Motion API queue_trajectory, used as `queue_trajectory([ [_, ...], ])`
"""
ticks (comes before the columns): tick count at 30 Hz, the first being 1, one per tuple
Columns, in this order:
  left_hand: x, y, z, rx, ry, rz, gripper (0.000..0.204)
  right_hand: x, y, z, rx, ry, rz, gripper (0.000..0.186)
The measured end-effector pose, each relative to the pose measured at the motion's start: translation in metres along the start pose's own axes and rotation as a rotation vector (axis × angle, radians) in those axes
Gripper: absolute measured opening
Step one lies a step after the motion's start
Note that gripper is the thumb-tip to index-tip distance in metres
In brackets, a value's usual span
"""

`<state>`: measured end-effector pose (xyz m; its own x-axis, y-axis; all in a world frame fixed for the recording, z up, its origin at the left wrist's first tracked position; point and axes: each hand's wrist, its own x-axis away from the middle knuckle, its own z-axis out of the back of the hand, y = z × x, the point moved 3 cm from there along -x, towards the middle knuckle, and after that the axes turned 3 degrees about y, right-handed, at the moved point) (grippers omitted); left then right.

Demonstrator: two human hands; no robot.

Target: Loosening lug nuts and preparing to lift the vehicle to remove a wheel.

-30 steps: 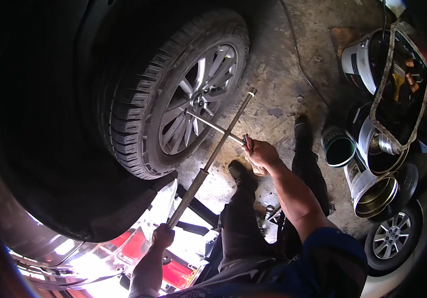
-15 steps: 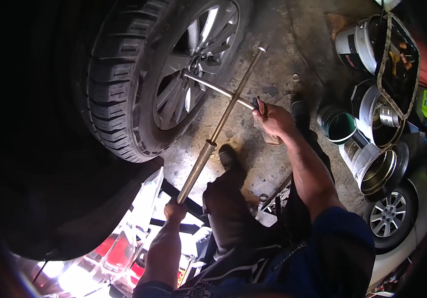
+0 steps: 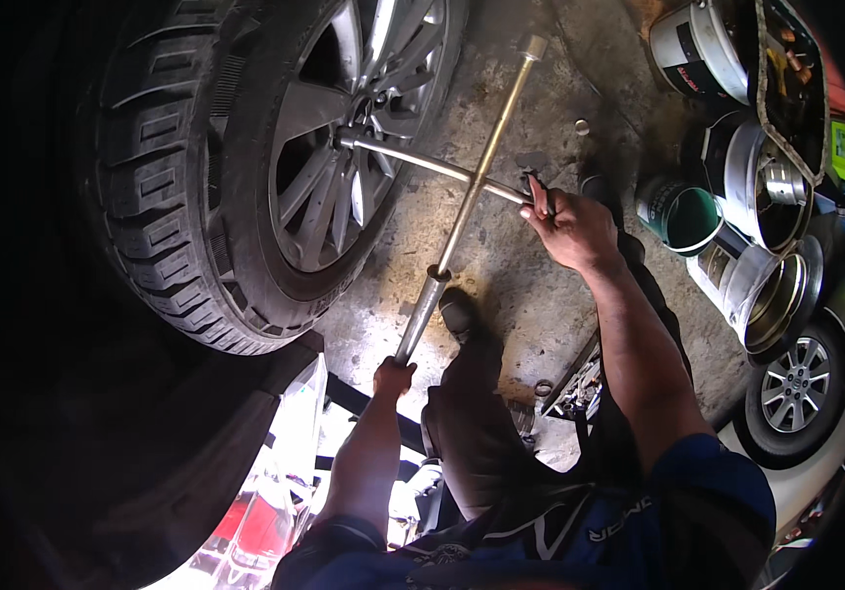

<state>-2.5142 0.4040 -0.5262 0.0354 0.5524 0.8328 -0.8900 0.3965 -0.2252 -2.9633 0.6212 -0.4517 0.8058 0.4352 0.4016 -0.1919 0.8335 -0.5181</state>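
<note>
My left hand (image 3: pixel 396 377) is closed round the lower end of a metal pipe (image 3: pixel 422 317). That pipe is slipped over one arm of a four-way lug wrench (image 3: pixel 464 211). At the wrench's opposite outer end, my right hand (image 3: pixel 577 231) is wrapped round the bar, with a reddish-brown scrap (image 3: pixel 539 195) at its fingers. The wrench's socket (image 3: pixel 346 138) sits at the hub area of a spoked alloy wheel (image 3: pixel 316 187), over a lug nut that it hides. A chunky black tyre (image 3: pixel 181 197) surrounds this wheel.
Buckets stand at right: a white one (image 3: pixel 673 54), a green-lined one (image 3: pixel 688 218) and others. A grimy tray (image 3: pixel 765 79) rests above them. A parked car's wheel (image 3: pixel 794 385) is at lower right. Tools lie in a tray (image 3: pixel 580 388) by my legs on the stained concrete floor (image 3: pixel 531 285).
The pipe and its hand have shifted right and up in view, and the wrench's far end has risen. The wheel appears larger and further left. Both hands keep their grip.
</note>
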Motion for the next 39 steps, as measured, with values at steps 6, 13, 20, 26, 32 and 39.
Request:
queue_trajectory([
  [6,0.081,-0.036,0.042,0.015,0.099,0.073,0.05,-0.001,0.011,-0.013,-0.018,-0.071,-0.009,0.037],
  [13,0.011,-0.018,0.014,0.019,0.093,-0.09,0.057,0.001,0.011,-0.005,-0.124,0.091,0.099,0.03],
  [20,-0.093,0.036,-0.051,0.163,-0.044,-0.091,0.052,-0.008,0.002,-0.004,-0.096,0.194,0.173,0.024],
  [26,0.007,-0.034,0.028,-0.341,-0.026,-0.206,0.058,-0.014,-0.005,-0.015,-0.079,-0.158,-0.015,0.031],
  [32,0.254,-0.037,0.202,-0.271,-0.144,0.129,0.056,-0.015,-0.009,-0.006,-0.09,-0.394,0.0,0.045],
  [39,0.348,0.059,0.273,-0.374,-0.128,0.188,0.034,-0.031,0.002,0.02,-0.254,-0.352,0.114,0.035],
])
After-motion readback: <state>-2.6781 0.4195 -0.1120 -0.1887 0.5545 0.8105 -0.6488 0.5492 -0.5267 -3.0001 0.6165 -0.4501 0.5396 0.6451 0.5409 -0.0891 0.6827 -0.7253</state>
